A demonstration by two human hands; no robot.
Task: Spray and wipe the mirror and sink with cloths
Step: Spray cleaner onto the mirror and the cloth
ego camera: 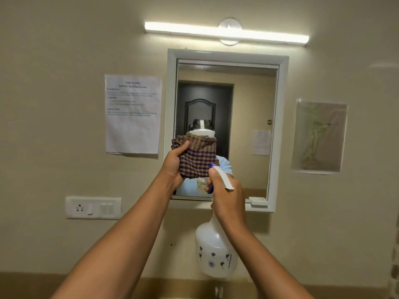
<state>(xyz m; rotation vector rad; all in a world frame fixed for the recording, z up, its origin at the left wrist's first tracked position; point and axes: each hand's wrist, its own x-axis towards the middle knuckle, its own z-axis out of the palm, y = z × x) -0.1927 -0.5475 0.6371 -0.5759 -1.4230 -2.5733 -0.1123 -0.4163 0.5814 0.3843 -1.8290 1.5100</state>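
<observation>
A white-framed mirror (248,100) hangs on the beige wall ahead. My left hand (172,165) grips a folded brown and purple checked cloth (197,156), held up in front of the mirror's lower left part. My right hand (226,197) grips the neck of a white spray bottle (213,249) printed with dark flowers. Its white and blue nozzle points at the cloth and the glass. The sink lies below the frame and is hidden.
A printed sheet (132,114) is taped left of the mirror and a faded picture (318,137) right of it. A switch and socket plate (93,207) sits lower left. A tube light (226,32) glows above. A small white object (258,200) rests on the mirror's ledge.
</observation>
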